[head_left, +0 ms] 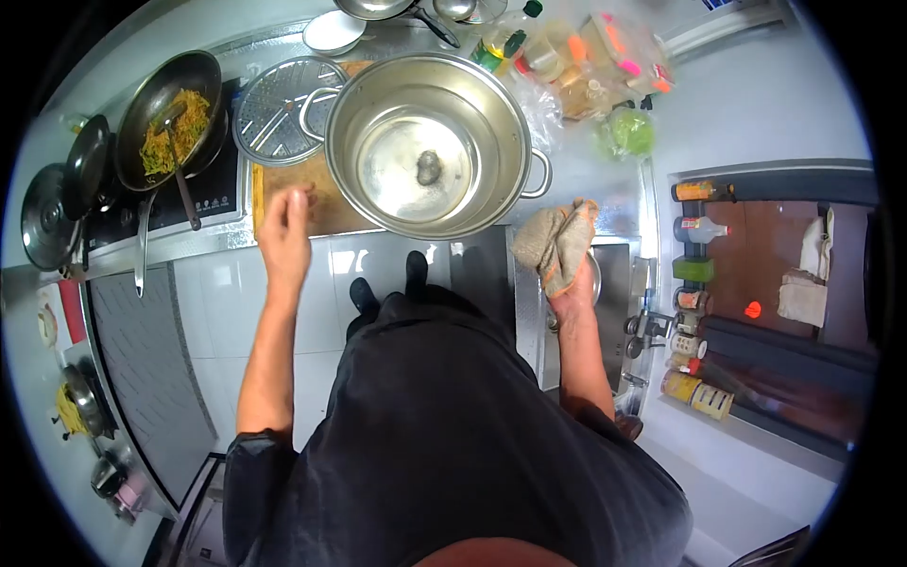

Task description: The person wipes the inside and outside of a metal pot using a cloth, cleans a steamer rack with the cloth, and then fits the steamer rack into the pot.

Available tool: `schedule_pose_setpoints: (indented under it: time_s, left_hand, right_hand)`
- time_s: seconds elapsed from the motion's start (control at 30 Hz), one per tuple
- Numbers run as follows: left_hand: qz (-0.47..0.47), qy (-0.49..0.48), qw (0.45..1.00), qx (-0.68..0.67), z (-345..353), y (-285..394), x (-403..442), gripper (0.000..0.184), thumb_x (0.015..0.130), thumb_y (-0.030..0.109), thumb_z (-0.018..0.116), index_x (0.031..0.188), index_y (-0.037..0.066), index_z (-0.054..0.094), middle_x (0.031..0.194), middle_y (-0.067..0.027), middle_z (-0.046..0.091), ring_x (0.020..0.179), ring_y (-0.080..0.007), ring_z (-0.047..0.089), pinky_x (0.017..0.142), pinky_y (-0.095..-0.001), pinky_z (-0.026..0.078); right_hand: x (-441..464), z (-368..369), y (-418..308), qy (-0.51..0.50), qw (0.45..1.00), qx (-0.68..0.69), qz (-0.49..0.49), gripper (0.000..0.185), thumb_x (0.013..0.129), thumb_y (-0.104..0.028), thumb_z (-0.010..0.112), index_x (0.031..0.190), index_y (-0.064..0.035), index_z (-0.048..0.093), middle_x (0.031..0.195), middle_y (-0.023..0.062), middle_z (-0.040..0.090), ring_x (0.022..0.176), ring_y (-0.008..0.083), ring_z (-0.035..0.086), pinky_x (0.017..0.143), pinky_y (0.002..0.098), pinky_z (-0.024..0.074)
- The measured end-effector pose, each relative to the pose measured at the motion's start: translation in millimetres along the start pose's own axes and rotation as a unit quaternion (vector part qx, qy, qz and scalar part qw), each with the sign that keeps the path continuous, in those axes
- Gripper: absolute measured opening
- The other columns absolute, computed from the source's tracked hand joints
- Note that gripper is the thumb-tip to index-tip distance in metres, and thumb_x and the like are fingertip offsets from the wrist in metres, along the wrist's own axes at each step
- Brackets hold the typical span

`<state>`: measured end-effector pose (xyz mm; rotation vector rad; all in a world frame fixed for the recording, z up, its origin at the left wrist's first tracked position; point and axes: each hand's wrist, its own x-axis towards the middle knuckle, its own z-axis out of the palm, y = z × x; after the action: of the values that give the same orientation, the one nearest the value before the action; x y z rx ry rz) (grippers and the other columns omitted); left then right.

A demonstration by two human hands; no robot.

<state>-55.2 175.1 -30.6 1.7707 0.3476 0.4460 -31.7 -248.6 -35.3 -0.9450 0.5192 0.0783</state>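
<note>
A large steel pot [378, 203] stands on the counter in front of me, partly over a wooden board [331, 203]. Inside it, on the bottom, lies a small grey lump [428, 168]. My left hand [286, 231] is raised near the board, left of the pot, its fingers close together with nothing seen in them. On the other side, my right hand [573, 283] holds a beige cloth [557, 241], just below the pot's right handle. A perforated steel steamer plate [276, 106] rests left of the pot, beside its left handle.
At the left, a wok [142, 83] with orange and green shredded food [189, 128] sits on the stove. Bagged containers [600, 61] and a bottle [491, 49] stand behind the pot. A sink [609, 326] is at the right, beyond it a ledge with bottles and jars [693, 269].
</note>
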Motion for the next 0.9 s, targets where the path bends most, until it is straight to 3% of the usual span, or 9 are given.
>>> schedule_pose_setpoints:
  time_s: [0.03,0.17,0.33,0.47,0.6,0.67,0.73,0.8,0.9]
  left_hand:
    - [-0.072,-0.009,0.996,-0.046,-1,3,14,0.030,0.102,0.022,0.052,0.116,-0.002,0.061,0.113,-0.0100,0.066,0.097,-0.0182,0.065,0.079,-0.0278,0.051]
    - [-0.106,0.043,0.990,-0.079,7,15,66,0.039,0.098,0.028,0.057,0.123,-0.003,0.056,0.113,-0.0134,0.066,0.099,-0.0201,0.066,0.077,-0.0272,0.051]
    - [-0.178,0.002,0.982,-0.064,20,-1,137,0.052,0.091,0.034,0.068,0.124,-0.003,0.055,0.100,-0.0096,0.064,0.078,-0.0125,0.059,0.071,-0.0264,0.050]
    - [-0.140,-0.046,0.989,-0.030,35,-16,155,0.043,0.090,0.026,0.068,0.121,-0.002,0.057,0.088,-0.0065,0.063,0.070,-0.0112,0.056,0.062,-0.0251,0.045]
    - [-0.245,-0.109,0.957,-0.112,29,-37,148,0.017,0.093,0.020,0.063,0.102,0.005,0.061,0.073,-0.0010,0.058,0.066,-0.0112,0.052,0.063,-0.0287,0.046]
    - [-0.198,-0.094,0.967,-0.128,23,-38,126,0.011,0.096,0.019,0.059,0.092,0.008,0.059,0.066,0.0010,0.052,0.058,-0.0101,0.049,0.057,-0.0276,0.046]
    - [-0.304,-0.068,0.910,-0.274,8,-32,93,0.013,0.097,0.019,0.058,0.091,0.007,0.056,0.061,0.0016,0.049,0.052,-0.0106,0.047,0.053,-0.0271,0.045]
    - [-0.277,-0.064,0.868,-0.407,-12,-29,55,0.011,0.098,0.016,0.057,0.093,0.006,0.054,0.058,0.0015,0.045,0.050,-0.0122,0.047,0.054,-0.0265,0.046]
    - [-0.292,0.146,0.818,-0.474,-22,-14,12,0.007,0.098,0.012,0.055,0.096,0.006,0.053,0.060,0.0021,0.046,0.049,-0.0102,0.043,0.050,-0.0252,0.039]
  right_hand:
    - [-5,10,-3,0.007,1.000,0.002,0.011,0.039,0.098,-0.024,0.054,0.132,-0.0046,0.048,0.120,0.0099,0.060,0.107,0.0243,0.061,0.093,0.0400,0.0518]
    - [-8,18,-10,-0.018,1.000,-0.026,0.003,0.040,0.099,-0.024,0.053,0.133,-0.0040,0.048,0.121,0.0102,0.060,0.108,0.0245,0.061,0.093,0.0398,0.0515]
    - [-8,8,-11,-0.018,0.999,-0.035,0.004,0.043,0.099,-0.025,0.052,0.135,-0.0025,0.046,0.123,0.0109,0.059,0.109,0.0246,0.061,0.093,0.0395,0.0512]
    - [-11,2,-3,-0.009,0.999,-0.038,0.015,0.040,0.099,-0.024,0.052,0.132,-0.0027,0.050,0.121,0.0106,0.060,0.106,0.0238,0.062,0.092,0.0392,0.0518]
    - [-4,-6,8,0.030,0.997,-0.053,0.040,0.039,0.098,-0.024,0.056,0.131,-0.0033,0.052,0.117,0.0094,0.062,0.103,0.0230,0.063,0.090,0.0391,0.0524]
    - [0,-7,12,0.014,0.997,-0.054,0.045,0.039,0.097,-0.025,0.057,0.130,-0.0030,0.052,0.116,0.0089,0.062,0.102,0.0226,0.063,0.089,0.0391,0.0528]
    - [1,0,14,0.035,0.995,-0.075,0.060,0.039,0.097,-0.025,0.059,0.128,-0.0026,0.053,0.115,0.0087,0.062,0.101,0.0221,0.063,0.088,0.0387,0.0533]
    - [4,9,16,0.031,0.994,-0.096,0.052,0.038,0.096,-0.024,0.061,0.126,-0.0026,0.054,0.112,0.0090,0.063,0.097,0.0216,0.064,0.084,0.0375,0.0541]
    - [27,7,25,0.005,0.976,-0.214,0.029,0.039,0.092,-0.021,0.063,0.124,-0.0007,0.056,0.105,0.0101,0.065,0.091,0.0213,0.066,0.076,0.0342,0.0533]
